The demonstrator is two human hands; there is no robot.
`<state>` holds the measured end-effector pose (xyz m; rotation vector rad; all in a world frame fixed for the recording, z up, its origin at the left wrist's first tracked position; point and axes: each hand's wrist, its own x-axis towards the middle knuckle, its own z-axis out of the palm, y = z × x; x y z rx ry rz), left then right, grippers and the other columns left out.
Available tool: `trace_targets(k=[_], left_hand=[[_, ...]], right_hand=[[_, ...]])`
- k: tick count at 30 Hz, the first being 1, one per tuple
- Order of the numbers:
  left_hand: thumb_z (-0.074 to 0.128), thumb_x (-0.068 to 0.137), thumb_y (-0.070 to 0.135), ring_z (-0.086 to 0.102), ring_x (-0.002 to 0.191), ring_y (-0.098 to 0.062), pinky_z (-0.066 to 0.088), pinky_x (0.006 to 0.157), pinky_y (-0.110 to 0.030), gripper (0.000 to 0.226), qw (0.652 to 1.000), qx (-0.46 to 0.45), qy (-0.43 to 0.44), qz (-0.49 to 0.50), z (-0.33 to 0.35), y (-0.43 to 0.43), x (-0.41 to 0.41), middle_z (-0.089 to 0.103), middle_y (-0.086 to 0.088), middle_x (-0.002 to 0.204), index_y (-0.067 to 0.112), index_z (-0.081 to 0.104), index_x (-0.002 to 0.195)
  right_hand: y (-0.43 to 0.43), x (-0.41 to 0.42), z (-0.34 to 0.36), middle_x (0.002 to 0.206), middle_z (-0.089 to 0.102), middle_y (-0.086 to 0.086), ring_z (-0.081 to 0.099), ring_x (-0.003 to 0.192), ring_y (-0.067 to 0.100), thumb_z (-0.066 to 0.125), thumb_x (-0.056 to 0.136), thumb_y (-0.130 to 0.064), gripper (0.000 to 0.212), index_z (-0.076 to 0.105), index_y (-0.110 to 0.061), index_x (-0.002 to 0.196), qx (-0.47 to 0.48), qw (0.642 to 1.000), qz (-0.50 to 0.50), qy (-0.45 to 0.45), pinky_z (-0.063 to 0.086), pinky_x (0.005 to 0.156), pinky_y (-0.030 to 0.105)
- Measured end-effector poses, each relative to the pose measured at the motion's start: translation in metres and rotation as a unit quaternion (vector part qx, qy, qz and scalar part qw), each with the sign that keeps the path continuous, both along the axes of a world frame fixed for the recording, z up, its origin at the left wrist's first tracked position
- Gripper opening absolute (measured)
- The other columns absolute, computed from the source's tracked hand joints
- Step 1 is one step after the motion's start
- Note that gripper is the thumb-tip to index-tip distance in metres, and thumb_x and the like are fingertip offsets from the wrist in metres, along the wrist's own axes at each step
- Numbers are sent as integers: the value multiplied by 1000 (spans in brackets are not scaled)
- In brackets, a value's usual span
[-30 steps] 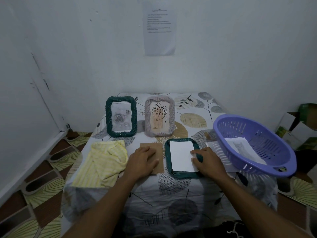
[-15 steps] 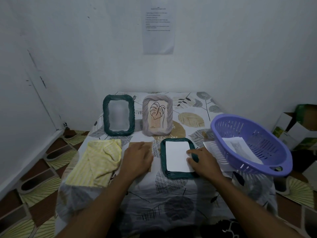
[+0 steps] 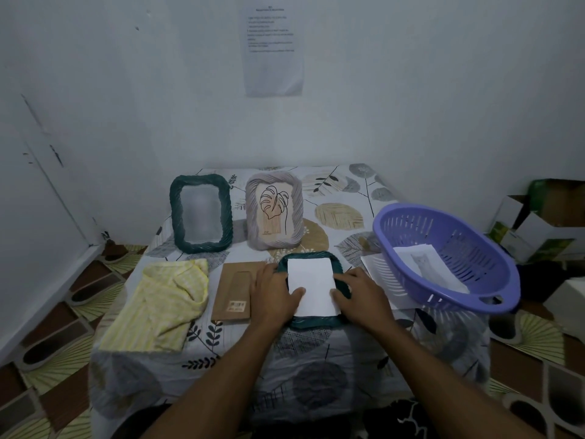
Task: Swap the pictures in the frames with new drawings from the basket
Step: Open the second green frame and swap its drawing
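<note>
A dark green frame [image 3: 311, 321] lies face down on the table in front of me, with a white sheet [image 3: 311, 285] lying blank side up in its opening. My left hand [image 3: 273, 296] rests on the frame's left edge, thumb on the sheet. My right hand [image 3: 359, 296] lies on the right edge, thumb also touching the sheet. A brown backing board [image 3: 234, 289] lies just left of the frame. A second green frame [image 3: 201, 213] and a grey frame with a leaf drawing [image 3: 274, 210] stand upright at the back. The purple basket [image 3: 411, 274] at right holds a drawing [image 3: 425, 264].
A yellow striped cloth [image 3: 164, 305] lies at the table's front left. Loose paper [image 3: 376, 274] sticks out from under the basket. Walls close in behind and to the left; cardboard boxes [image 3: 538, 223] stand on the floor at right.
My left hand has moved right, off the brown backing board, onto the flat frame's left edge and the sheet. My right hand has shifted slightly along the frame's right edge.
</note>
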<state>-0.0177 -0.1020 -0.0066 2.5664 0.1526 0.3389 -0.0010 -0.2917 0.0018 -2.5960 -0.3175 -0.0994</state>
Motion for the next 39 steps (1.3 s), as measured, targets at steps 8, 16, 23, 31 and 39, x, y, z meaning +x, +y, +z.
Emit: trace_targets(k=[8, 16, 23, 31, 39], left_hand=[[74, 77, 32, 48, 113, -21, 43, 92, -36, 34, 999, -11, -45, 16, 4, -8, -2, 58, -2, 117, 15, 67, 105], [69, 81, 15, 62, 78, -14, 51, 71, -30, 15, 985, -165, -29, 46, 16, -5, 5, 69, 2, 82, 16, 69, 95], [65, 86, 3, 66, 83, -16, 57, 68, -29, 20, 919, -395, -5, 12, 40, -10, 11, 70, -1, 91, 12, 70, 104], [62, 89, 1, 68, 80, -23, 60, 68, -37, 20, 887, -460, 31, -12, 52, -50, 29, 69, -9, 95, 3, 64, 109], [59, 89, -6, 69, 82, -29, 58, 52, -27, 10, 855, -508, 97, 12, 48, -109, 47, 67, -18, 97, 2, 63, 94]], right_hand=[[-2, 0, -2, 128, 51, -3, 54, 110, 17, 53, 93, -40, 45, 54, -25, 134, -1, 1000, 3, -7, 45, 88, 29], [-1, 1, 11, 126, 52, 5, 53, 113, 22, 55, 93, -35, 38, 57, -21, 129, 3, 1000, 18, 13, 42, 90, 30], [-13, 7, 64, 124, 57, 3, 48, 115, 21, 58, 91, -28, 35, 61, -18, 125, -22, 990, 18, -138, 44, 94, 36], [-78, 24, 93, 121, 63, 9, 59, 103, 27, 64, 86, -36, 51, 52, -18, 133, -86, 994, -54, 42, 50, 87, 39], [-90, 29, 101, 114, 69, 7, 63, 100, 23, 66, 87, -31, 41, 62, -15, 124, -34, 998, -33, 44, 50, 89, 36]])
